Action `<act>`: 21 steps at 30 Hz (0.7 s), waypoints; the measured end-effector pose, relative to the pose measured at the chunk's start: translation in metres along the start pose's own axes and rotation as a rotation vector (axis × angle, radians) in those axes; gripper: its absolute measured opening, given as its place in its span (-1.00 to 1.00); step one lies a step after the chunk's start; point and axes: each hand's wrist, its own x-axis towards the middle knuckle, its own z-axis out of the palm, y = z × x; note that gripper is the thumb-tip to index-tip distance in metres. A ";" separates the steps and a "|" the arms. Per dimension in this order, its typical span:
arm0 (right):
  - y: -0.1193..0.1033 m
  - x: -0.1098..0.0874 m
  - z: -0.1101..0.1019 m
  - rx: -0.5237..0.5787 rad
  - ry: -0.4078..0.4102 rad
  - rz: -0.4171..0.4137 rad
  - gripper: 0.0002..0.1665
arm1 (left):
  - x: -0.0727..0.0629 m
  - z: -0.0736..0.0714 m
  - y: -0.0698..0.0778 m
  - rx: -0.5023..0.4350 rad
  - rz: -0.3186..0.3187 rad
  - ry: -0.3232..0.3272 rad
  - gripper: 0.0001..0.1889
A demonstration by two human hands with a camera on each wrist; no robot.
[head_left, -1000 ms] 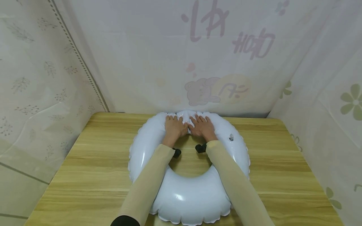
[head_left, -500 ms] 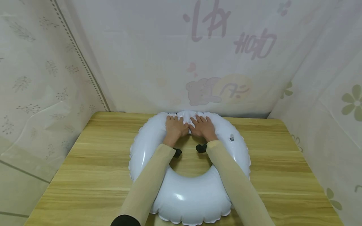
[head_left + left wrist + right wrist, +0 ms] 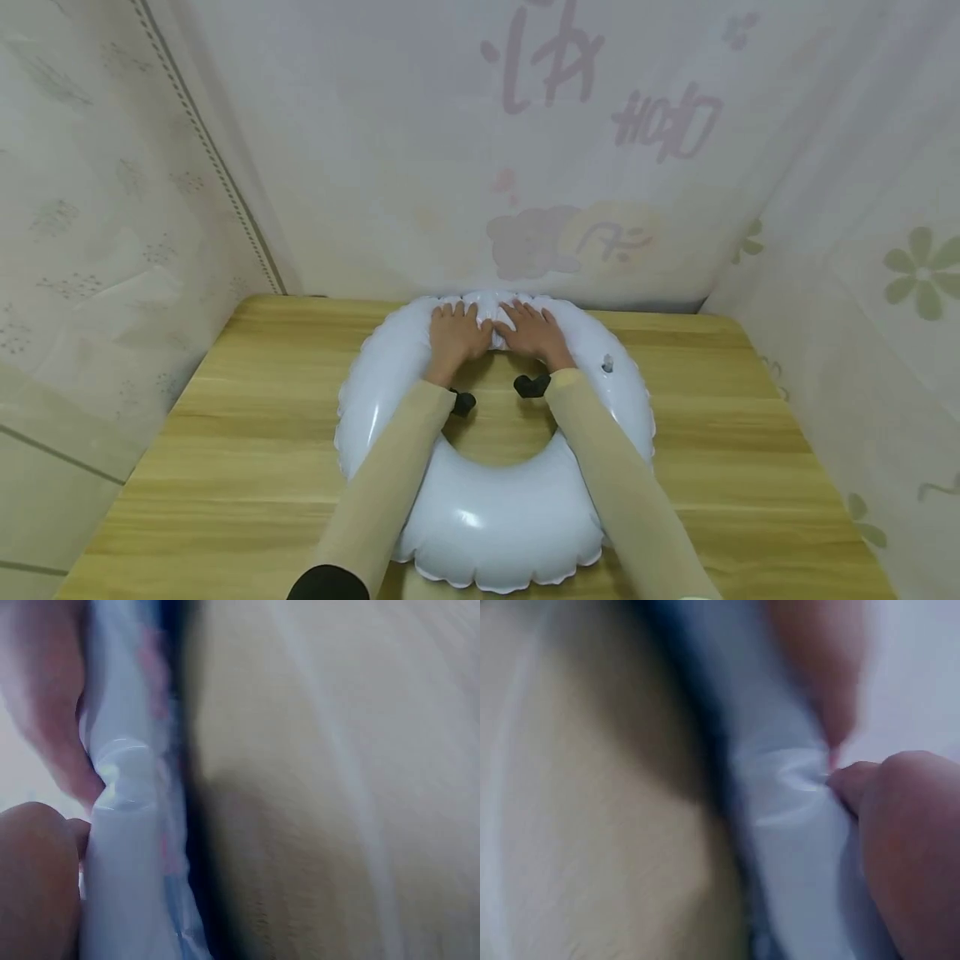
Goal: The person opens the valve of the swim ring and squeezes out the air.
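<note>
A white inflatable swim ring lies on the wooden table, its far side close to the back edge. On that far side my left hand rests palm down with fingers stretched away from me. Beside it my right hand presses on the same stretch, fingers straight and spread, the two thumbs almost meeting at a crease. In the left wrist view the ring's inner wall stands over the table, dented between the hands. The right wrist view shows the same dent in the ring, blurred.
A small clear valve sticks up from the ring's right side. Dark wrist mounts hang from both sleeves into the ring's hole. A printed curtain rises right behind the table, with more cloth along both sides.
Both hands keep to the ring's far side. Hands and ring have shifted slightly away from me; the whole head view has also drifted a little.
</note>
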 end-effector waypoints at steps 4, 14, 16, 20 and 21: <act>0.007 0.000 -0.002 0.196 0.025 -0.022 -0.15 | 0.000 0.001 -0.007 -0.099 0.006 -0.018 -0.30; -0.003 -0.026 -0.024 0.644 0.523 -0.131 -0.55 | -0.003 0.009 -0.021 -0.329 0.016 0.038 -0.29; -0.009 -0.037 -0.038 0.683 0.551 -0.166 -0.57 | -0.002 0.007 -0.025 -0.457 0.034 0.098 -0.28; -0.016 -0.065 -0.067 0.721 0.504 -0.218 -0.53 | -0.001 -0.006 -0.031 -0.734 0.089 0.253 -0.34; -0.016 -0.073 -0.074 0.723 0.486 -0.225 -0.52 | -0.002 -0.012 -0.032 -0.792 0.104 0.292 -0.37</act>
